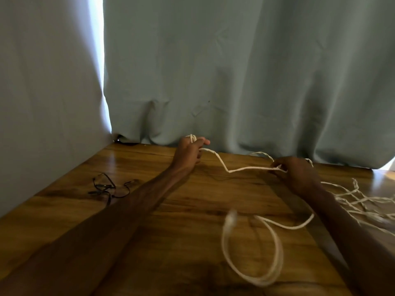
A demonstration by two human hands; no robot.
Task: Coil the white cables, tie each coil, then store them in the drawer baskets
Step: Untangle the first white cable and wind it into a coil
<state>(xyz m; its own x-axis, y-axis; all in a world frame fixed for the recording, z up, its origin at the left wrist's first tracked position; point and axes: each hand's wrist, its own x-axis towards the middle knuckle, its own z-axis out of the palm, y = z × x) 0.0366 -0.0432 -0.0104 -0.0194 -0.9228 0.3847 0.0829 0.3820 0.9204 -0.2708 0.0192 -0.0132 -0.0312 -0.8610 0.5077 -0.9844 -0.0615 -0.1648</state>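
Hands: 2, left hand (190, 150) and right hand (297, 171), both over table (171, 210). White cable (239, 168): 1 strung between them; tangle (363, 201) at table's right edge, strand count unreadable. Black ties (106, 186): 1 clump, table's left. Curtains (235, 71): 2, behind table.

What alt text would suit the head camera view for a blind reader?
Two bare hands hold a white cable over a wooden table: the left hand grips small loops, the right hand pinches the strand. Loose cable lies tangled at right, a thin black cord at left, a curtain behind.
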